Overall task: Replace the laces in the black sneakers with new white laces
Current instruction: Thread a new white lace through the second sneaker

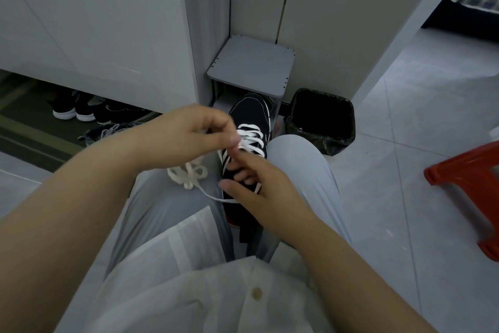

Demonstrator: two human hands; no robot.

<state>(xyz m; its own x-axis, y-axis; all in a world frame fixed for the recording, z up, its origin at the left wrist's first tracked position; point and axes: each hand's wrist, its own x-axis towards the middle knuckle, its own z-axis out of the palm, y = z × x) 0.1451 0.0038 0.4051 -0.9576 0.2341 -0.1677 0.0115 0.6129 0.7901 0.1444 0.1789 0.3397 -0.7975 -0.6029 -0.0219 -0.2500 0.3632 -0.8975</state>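
Shirt (189, 292), hands (194, 130) (260, 182) on sneaker (251, 111) lace (251, 138)

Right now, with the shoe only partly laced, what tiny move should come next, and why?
Probably the left hand draws its pinched flat white lace through the next eyelet of the black striped sneaker, which the right hand grips: only the toe-end rows are crossed, and slack lace lies bunched on the thigh.
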